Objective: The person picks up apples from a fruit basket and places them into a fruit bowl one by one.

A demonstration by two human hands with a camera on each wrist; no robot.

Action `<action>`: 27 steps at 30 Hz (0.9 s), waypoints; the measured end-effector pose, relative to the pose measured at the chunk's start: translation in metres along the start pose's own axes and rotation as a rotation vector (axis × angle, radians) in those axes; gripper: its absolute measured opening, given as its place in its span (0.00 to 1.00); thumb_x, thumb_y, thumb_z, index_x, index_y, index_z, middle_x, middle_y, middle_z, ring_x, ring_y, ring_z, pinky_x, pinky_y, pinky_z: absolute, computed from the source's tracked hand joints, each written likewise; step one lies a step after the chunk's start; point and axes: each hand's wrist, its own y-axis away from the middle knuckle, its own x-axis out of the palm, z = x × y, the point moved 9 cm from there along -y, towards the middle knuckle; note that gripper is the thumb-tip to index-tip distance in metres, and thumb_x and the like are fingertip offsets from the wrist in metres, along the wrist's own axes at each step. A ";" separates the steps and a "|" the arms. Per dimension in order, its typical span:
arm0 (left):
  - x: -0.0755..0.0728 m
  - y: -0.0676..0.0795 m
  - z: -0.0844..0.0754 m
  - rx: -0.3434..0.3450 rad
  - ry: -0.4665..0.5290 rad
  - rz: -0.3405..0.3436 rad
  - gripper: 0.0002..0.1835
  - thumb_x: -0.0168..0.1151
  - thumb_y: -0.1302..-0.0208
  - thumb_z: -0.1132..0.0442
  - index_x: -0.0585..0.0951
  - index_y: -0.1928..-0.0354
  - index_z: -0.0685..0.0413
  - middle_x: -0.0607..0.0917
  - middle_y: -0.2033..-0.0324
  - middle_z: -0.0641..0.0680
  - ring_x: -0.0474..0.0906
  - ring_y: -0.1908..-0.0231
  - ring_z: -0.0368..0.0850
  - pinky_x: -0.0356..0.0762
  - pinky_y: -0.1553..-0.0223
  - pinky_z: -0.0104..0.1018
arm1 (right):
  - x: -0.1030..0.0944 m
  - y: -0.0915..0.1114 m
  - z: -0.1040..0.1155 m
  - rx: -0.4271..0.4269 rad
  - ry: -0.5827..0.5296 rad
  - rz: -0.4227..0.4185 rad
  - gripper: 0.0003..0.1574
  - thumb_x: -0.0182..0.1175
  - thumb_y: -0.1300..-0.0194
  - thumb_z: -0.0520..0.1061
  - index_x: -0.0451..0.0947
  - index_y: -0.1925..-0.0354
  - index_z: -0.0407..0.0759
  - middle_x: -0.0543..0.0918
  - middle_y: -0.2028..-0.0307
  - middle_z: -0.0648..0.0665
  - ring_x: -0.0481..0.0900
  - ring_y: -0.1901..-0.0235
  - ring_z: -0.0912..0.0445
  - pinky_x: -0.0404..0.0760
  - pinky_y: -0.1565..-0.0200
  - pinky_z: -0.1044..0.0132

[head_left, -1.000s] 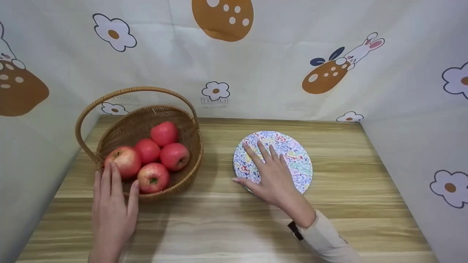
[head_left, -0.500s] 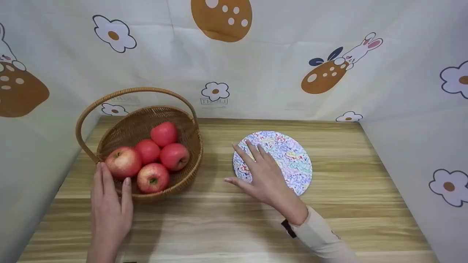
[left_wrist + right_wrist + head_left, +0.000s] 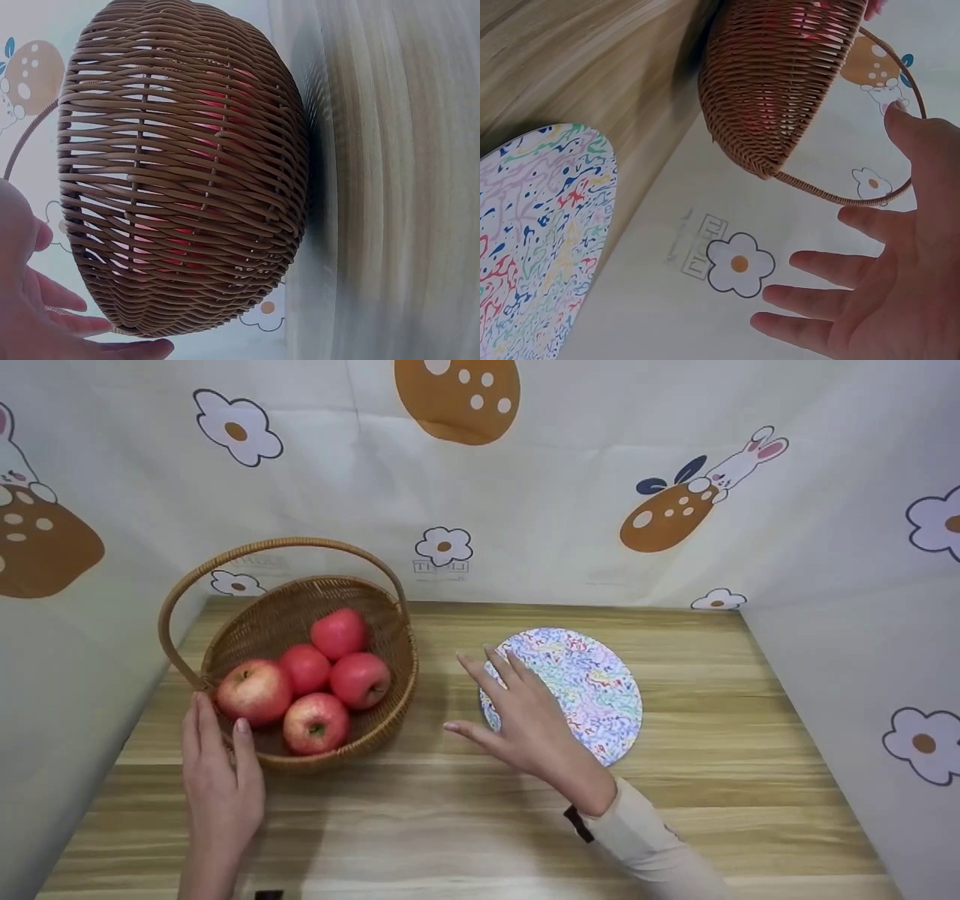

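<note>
A brown wicker basket (image 3: pixel 394 720) with a tall arched handle stands at the left of the table. Several red apples (image 3: pixel 255 691) lie inside it. My left hand (image 3: pixel 221 787), fingers extended, is at the basket's left front side, by the foot of the handle; in the left wrist view the fingers are beside the woven wall (image 3: pixel 180 165), and whether they touch is unclear. My right hand (image 3: pixel 529 727) is spread above the left part of a flat round disc (image 3: pixel 600 697) covered in multicoloured squiggles. In the right wrist view its palm (image 3: pixel 900 292) holds nothing.
The wooden tabletop (image 3: pixel 712 780) extends around the basket and disc. Pale cloth (image 3: pixel 570 510) printed with flowers, rabbits and orange shapes encloses it at the back and both sides. A small dark object (image 3: pixel 268 895) shows at the front edge of the view.
My right hand has shifted left across the disc, towards the basket. My left hand has drawn slightly left and back from the apples to the basket's outer side. Basket and disc stay in place.
</note>
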 end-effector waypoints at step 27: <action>0.007 -0.003 0.006 0.010 0.037 -0.065 0.31 0.46 0.16 0.62 0.56 0.21 0.73 0.58 0.22 0.74 0.53 0.22 0.70 0.49 0.20 0.61 | 0.015 -0.028 0.028 -0.045 -0.068 -0.002 0.49 0.60 0.27 0.70 0.63 0.19 0.51 0.66 0.22 0.34 0.65 0.25 0.32 0.66 0.26 0.37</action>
